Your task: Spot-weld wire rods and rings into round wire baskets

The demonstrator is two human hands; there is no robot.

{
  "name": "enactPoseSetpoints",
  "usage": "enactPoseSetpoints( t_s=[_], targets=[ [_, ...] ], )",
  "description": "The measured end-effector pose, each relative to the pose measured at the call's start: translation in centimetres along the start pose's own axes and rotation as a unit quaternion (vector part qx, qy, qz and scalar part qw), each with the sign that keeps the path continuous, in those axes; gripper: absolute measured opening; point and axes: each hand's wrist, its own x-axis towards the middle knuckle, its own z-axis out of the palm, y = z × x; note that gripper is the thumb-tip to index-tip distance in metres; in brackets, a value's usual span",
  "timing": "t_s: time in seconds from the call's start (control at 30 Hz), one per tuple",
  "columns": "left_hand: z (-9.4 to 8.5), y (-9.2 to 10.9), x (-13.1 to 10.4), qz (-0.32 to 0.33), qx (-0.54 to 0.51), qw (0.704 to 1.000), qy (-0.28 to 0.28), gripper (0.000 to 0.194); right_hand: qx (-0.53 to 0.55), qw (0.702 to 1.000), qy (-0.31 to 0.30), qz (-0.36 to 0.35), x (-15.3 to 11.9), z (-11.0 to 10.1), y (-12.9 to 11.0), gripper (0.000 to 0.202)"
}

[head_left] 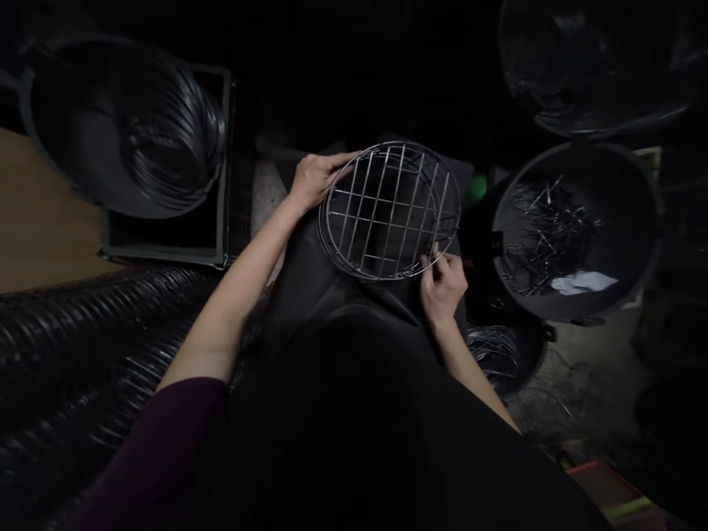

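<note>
Two dark tubs (82, 140): standing either side, holding wire rings (166, 140) left, metal pieces (558, 236) right.
Round wire grid (390, 223): sitting centre, between the tubs.
Left hand (313, 179): half-curled, gripping the grid's left edge.
Right hand (445, 284): pinching its near-right edge, nearly closed.

A hand could pass through the narrow gap between grate (387, 200) and tub (625, 206), right of centre, while a crate (166, 255) obstructs upper left and rings (71, 332) lower left.

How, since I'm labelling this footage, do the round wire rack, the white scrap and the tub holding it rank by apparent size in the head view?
1. Tub
2. Round wire rack
3. White scrap
</note>
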Motion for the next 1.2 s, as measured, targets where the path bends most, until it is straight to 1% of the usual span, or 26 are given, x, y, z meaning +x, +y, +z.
enactPoseSetpoints(
  t_s=[0.07, 0.1, 0.17, 0.2, 0.27, 0.33, 0.4, 0.47, 0.53, 0.57, 0.63, 0.67, 0.73, 0.77, 0.83, 0.93, 1.0, 1.1, 1.2],
  targets=[
    [0.0, 0.1, -0.1, -0.026, -0.016, 1.0, -0.002, 0.038, -0.012, 0.998, -0.061, -0.022, -1.1, -0.8, -0.8, 0.048],
    [0.0, 0.1, -0.1, -0.042, -0.025, 0.999, -0.004, 0.038, -0.02, 0.995, -0.093, -0.027, -1.5, -1.2, -1.2, 0.056],
    [0.1, 0.1, -0.1, -0.072, -0.038, 0.997, -0.008, 0.038, -0.042, 0.989, -0.139, -0.017, -1.9, -1.4, -2.2, 0.081],
    [0.2, 0.0, -0.1, -0.084, -0.041, 0.996, -0.01, 0.038, -0.055, 0.987, -0.149, -0.002, -2.0, -1.2, -2.7, 0.094],
    [0.3, -0.1, -0.2, -0.098, -0.037, 0.994, -0.015, 0.039, -0.081, 0.986, -0.143, 0.03, -1.9, -0.4, -3.6, 0.108],
    [0.2, -0.1, -0.2, -0.107, -0.027, 0.994, -0.02, 0.039, -0.096, 0.986, -0.124, 0.054, -1.8, 0.7, -4.2, 0.112],
    [0.0, 0.4, -0.2, -0.106, -0.022, 0.994, -0.015, 0.038, -0.097, 0.987, -0.109, 0.065, -1.8, 1.5, -4.4, 0.115],
    [-0.5, 1.4, -0.2, -0.09, -0.02, 0.996, -0.003, 0.037, -0.079, 0.99, -0.101, 0.066, -1.9, 1.5, -4.2, 0.116],
    [-1.2, 2.5, -0.5, -0.071, -0.017, 0.997, 0.021, 0.039, -0.035, 0.992, -0.106, 0.056, -1.9, 0.6, -3.6, 0.113],
    [-1.6, 3.0, -0.6, -0.068, -0.021, 0.997, 0.039, 0.041, -0.006, 0.993, -0.108, 0.051, -1.8, 0.0, -3.3, 0.106],
    [-2.4, 3.7, -0.9, -0.067, -0.054, 0.994, 0.071, 0.048, 0.059, 0.992, -0.1, 0.056, -1.2, -1.5, -2.8, 0.083],
    [-2.8, 4.0, -1.0, -0.066, -0.077, 0.993, 0.067, 0.051, 0.091, 0.99, -0.088, 0.066, -0.7, -2.2, -2.7, 0.071],
    [-3.6, 4.7, -1.0, -0.061, -0.116, 0.991, 0.017, 0.053, 0.149, 0.983, -0.061, 0.089, 0.5, -3.3, -3.0, 0.055],
    [-3.8, 5.1, -0.8, -0.059, -0.124, 0.99, -0.014, 0.053, 0.175, 0.978, -0.053, 0.098, 1.3, -3.6, -3.3, 0.052],
    [-4.3, 5.9, -0.4, -0.06, -0.114, 0.99, -0.056, 0.051, 0.219, 0.968, -0.051, 0.116, 2.7, -3.6, -3.9, 0.052],
    [-4.7, 6.7, 0.3, -0.054, -0.073, 0.993, -0.08, 0.046, 0.255, 0.953, -0.062, 0.149, 3.9, -3.0, -4.7, 0.057],
    [-5.0, 6.9, 0.7, -0.042, -0.048, 0.993, -0.103, 0.044, 0.254, 0.953, -0.058, 0.151, 4.1, -2.7, -5.0, 0.056],
    [-5.2, 6.7, 1.4, -0.029, -0.016, 0.99, -0.135, 0.042, 0.225, 0.963, -0.057, 0.134, 4.2, -2.9, -5.0, 0.053],
    [-5.0, 6.3, 1.9, -0.019, 0.006, 0.989, -0.144, 0.039, 0.189, 0.971, -0.075, 0.129, 4.3, -3.3, -4.6, 0.055]
  ],
)
